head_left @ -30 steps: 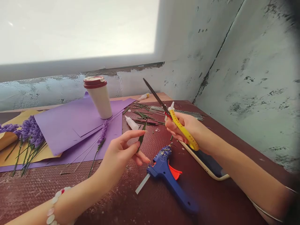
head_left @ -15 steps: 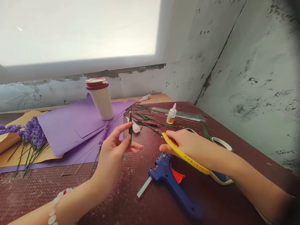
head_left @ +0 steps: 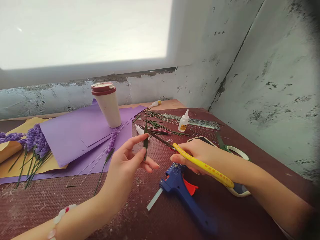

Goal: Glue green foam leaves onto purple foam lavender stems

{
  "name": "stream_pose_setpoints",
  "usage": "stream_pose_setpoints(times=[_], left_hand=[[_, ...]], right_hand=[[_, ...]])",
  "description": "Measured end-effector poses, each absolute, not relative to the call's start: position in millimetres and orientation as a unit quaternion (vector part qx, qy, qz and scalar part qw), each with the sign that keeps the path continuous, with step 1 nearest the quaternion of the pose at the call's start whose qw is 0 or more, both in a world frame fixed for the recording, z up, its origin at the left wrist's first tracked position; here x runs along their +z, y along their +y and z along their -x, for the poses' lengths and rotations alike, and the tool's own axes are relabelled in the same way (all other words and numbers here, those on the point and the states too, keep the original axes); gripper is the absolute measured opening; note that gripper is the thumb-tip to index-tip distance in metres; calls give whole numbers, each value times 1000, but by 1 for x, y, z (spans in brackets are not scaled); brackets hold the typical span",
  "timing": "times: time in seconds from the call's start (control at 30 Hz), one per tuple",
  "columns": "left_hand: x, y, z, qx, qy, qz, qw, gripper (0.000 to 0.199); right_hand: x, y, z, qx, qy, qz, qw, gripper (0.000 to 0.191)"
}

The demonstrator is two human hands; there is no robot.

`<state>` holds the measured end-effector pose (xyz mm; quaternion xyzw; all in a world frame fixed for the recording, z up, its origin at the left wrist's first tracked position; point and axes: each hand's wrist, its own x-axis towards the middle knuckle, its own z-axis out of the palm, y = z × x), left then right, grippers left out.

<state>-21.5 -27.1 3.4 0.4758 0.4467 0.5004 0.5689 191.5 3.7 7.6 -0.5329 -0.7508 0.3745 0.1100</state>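
A narrow dark green leaf-shaped strip (head_left: 145, 146) stands upright, pinched between the thumb and fingers of my left hand (head_left: 127, 161). My right hand (head_left: 197, 153) grips yellow-handled scissors (head_left: 205, 168), and their long dark blades point left towards the strip. The blade tips are right beside the strip; I cannot tell whether they touch it. Below my right hand lies a blue glue gun (head_left: 180, 193) with a red trigger and a clear glue stick jutting from its rear. A purple flower stem (head_left: 110, 146) rests to the left of my left hand.
A white cup with a red lid (head_left: 108, 106) stands on purple paper (head_left: 75, 133). Purple flowers (head_left: 37, 140) lie at left. Behind my hands are a small glue bottle (head_left: 183, 121) and wire stems (head_left: 200, 123). A phone (head_left: 238, 189) and tape roll (head_left: 237, 151) lie at right.
My left hand has moved slightly right with the green strip. The scissors have swung so that their blades now reach beside the strip.
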Motion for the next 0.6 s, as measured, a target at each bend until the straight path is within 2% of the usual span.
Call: stream_pose_setpoints(times=[0.47,0.6], left_hand=[[6,-29,22,481,427,-471,604,39],[10,-30,20,472,410,-472,622,37]], right_hand=[[14,4,-196,426,-736,517,97,42],[22,1,-197,453,-742,488,76,48]])
